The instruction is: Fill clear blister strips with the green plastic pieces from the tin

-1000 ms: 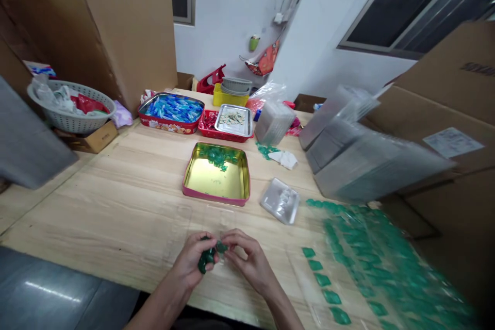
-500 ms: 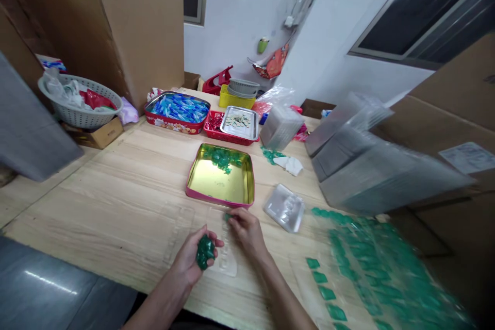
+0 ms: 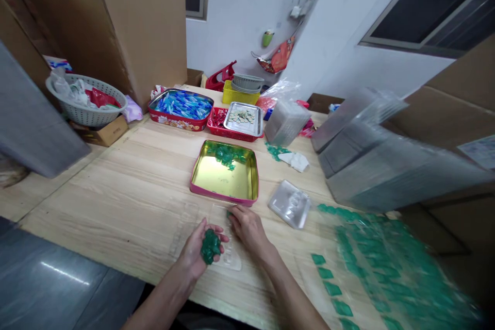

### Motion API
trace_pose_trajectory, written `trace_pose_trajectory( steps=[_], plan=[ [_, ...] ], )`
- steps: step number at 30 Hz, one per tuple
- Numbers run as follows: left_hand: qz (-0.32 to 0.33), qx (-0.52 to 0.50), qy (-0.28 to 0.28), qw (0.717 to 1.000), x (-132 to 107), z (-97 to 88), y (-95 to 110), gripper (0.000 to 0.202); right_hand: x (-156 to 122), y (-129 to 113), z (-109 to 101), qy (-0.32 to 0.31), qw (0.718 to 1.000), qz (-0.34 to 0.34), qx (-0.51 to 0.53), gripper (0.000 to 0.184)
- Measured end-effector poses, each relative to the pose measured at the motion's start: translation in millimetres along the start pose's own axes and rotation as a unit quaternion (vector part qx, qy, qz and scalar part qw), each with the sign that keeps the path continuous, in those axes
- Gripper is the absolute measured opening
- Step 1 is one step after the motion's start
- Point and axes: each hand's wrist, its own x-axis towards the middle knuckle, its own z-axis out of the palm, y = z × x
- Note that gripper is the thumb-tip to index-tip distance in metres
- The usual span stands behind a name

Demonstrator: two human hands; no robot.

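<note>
My left hand [image 3: 201, 247] cups a small heap of green plastic pieces [image 3: 211, 246] in its palm, fingers curled round them. My right hand [image 3: 247, 227] pinches one green piece [image 3: 229, 213] and presses it down at the far end of a clear plastic blister tray [image 3: 228, 255] lying on the wooden table [image 3: 127, 191]. A second clear tray [image 3: 181, 221] lies just left of it. Beyond my hands sits a gold tin with a pink rim [image 3: 226, 178], holding more green pieces at its far side.
Filled clear trays of green pieces [image 3: 359, 263] spread along the right. Stacks of clear trays [image 3: 386, 165], a loose clear lid [image 3: 291, 204], a red tin of blue pieces [image 3: 180, 108], a metal tray [image 3: 244, 118], a white basket [image 3: 87, 100] and cardboard boxes [image 3: 116, 26] surround the table.
My right hand left my left hand and carried one green piece forward to the far end of the clear tray. My left hand opened slightly, still holding the heap.
</note>
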Motion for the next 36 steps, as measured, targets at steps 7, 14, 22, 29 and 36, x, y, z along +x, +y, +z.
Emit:
trace_pose_trajectory(
  steps=[7,14,22,29,36],
  plan=[
    [0.020,0.068,0.017,0.997,-4,8.4,-10,0.051,-16,-35,-11,-0.040,0.962,0.077,0.260,0.015],
    [-0.007,0.157,-0.013,0.988,-6,11.0,-16,0.062,-24,-43,-16,-0.148,0.871,0.112,0.455,0.013],
    [0.034,0.147,-0.016,0.988,-11,12.2,-15,0.052,-37,-32,6,-0.040,0.746,0.224,0.626,0.029],
    [0.077,0.123,0.016,0.989,-15,15.3,-15,0.027,-42,-32,8,0.005,0.761,0.221,0.610,0.026],
    [0.013,0.039,0.028,0.999,-15,14.3,-11,0.019,-48,-33,5,0.021,0.822,0.193,0.535,0.022]
  ],
)
